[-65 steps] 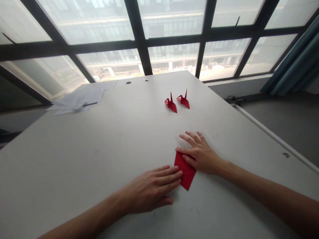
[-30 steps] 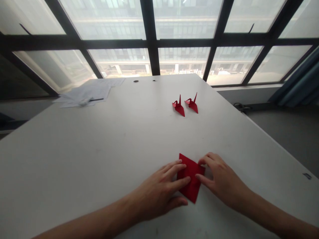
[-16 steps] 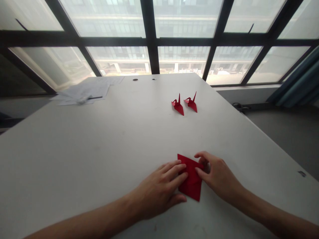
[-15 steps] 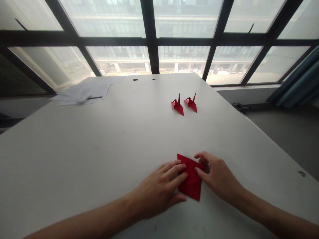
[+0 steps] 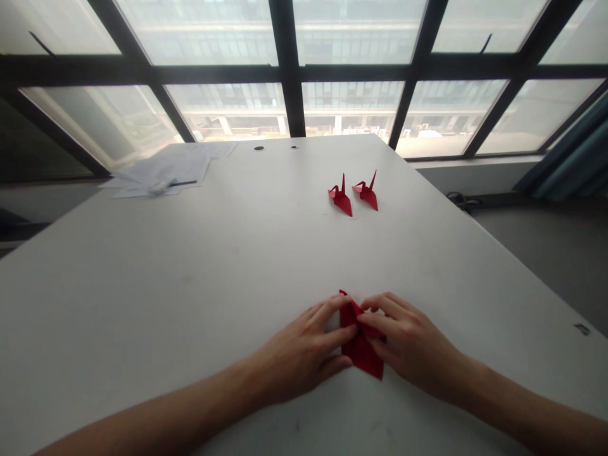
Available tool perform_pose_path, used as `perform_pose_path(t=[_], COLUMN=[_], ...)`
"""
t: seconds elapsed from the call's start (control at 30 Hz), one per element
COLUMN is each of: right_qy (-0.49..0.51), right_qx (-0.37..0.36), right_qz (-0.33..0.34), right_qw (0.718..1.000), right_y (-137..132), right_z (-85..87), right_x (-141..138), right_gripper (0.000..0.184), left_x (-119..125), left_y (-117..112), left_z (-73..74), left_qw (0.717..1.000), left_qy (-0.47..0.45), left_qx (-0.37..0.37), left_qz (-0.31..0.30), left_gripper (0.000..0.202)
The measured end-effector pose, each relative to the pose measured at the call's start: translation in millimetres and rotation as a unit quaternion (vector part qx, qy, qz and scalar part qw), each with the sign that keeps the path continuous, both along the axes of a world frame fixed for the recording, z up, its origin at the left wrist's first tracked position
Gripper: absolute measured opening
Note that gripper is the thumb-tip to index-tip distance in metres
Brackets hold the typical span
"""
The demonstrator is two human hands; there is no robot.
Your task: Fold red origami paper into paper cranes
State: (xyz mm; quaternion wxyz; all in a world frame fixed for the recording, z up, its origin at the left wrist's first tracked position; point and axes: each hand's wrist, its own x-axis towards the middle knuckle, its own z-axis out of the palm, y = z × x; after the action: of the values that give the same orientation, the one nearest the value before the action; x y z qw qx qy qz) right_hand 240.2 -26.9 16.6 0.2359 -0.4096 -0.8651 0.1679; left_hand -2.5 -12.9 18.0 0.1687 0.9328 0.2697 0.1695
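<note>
A folded piece of red paper [image 5: 361, 348] lies on the white table [image 5: 228, 253] close to me. My left hand [image 5: 304, 351] presses on its left side, fingers curled with the tips on the paper. My right hand [image 5: 408, 342] covers its right side, fingers bent over a flap folded toward the middle. Both hands meet over the paper and hide much of it. Farther back stand two finished red paper cranes [image 5: 352, 193], side by side and upright.
A loose pile of white sheets [image 5: 166, 171] with a dark pen lies at the table's far left corner. Two small round holes [image 5: 259, 148] sit near the far edge. Large windows [image 5: 304, 63] run behind the table. Its right edge drops to grey floor [image 5: 546, 253].
My right hand has folded the right corner of the red paper inward toward the centre, so the paper looks narrower. My left hand stays pressed on the left side.
</note>
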Motion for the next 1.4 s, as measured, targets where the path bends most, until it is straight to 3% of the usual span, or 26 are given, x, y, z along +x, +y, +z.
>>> perform_pose_path(t=[0.37, 0.63, 1.03, 1.2, 1.4], right_qy=[-0.048, -0.004, -0.011, 0.0, -0.004], right_qx=[0.023, -0.018, -0.035, -0.084, -0.084], right_qz=[0.069, 0.047, 0.035, 0.075, 0.071], right_qw=[0.996, 0.999, 0.999, 0.994, 0.994], right_y=[7.2, 11.3, 7.3, 13.4, 18.5], right_z=[9.0, 1.7, 3.2, 11.4, 5.1], right_x=[9.2, 12.0, 7.7, 14.1, 19.9], right_gripper=[0.024, 0.034, 0.033, 0.03, 0.033], left_x=[1.2, 3.6, 5.5, 5.8, 5.3], left_y=[3.2, 3.0, 1.0, 0.5, 1.5], left_z=[3.0, 3.6, 4.3, 5.2, 4.4], left_qw=[0.998, 0.999, 0.999, 0.998, 0.998], left_qy=[0.046, 0.032, 0.029, 0.035, 0.026], left_qx=[0.017, 0.017, 0.027, 0.04, 0.033], left_qz=[-0.035, -0.037, -0.032, -0.04, -0.04], left_gripper=[0.044, 0.039, 0.04, 0.042, 0.037])
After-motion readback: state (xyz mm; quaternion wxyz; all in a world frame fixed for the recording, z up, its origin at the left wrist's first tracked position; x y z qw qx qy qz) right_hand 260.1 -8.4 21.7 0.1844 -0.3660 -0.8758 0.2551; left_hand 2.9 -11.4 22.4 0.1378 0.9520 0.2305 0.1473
